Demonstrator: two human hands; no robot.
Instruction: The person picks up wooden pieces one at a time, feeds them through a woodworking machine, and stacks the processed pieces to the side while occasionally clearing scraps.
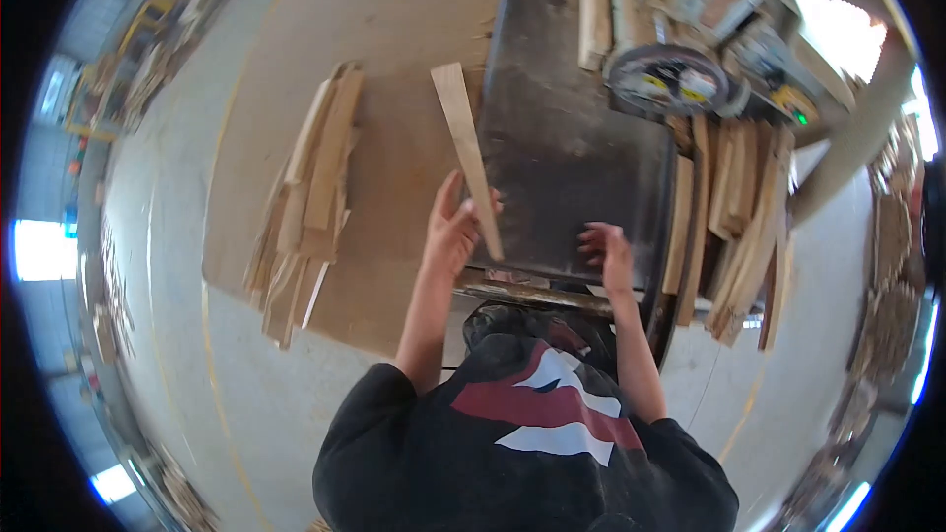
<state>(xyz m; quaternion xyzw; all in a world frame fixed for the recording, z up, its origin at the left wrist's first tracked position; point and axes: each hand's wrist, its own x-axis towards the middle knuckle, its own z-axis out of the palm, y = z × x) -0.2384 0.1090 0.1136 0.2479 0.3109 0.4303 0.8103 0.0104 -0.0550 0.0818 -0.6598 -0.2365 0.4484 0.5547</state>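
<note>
My left hand [454, 229] grips a narrow wooden board [461, 128] near its lower end, with fingers wrapped behind it. The board tilts, its wider pale end pointing away from me, over the left edge of the dark work table [572, 177]. Over the table's near right part hovers my right hand [609, 254], fingers loosely curled and apart, holding nothing. At the far right of the table stands a saw with a round dark blade guard [670, 84], apart from both hands.
Left of me, a stack of wooden boards [317, 177] lies on a brown surface [394, 305]. More boards [734, 207] are piled at the table's right side. Two long strips [594, 10] lie at the back by the saw. A metal bar [532, 294] runs along the near edge.
</note>
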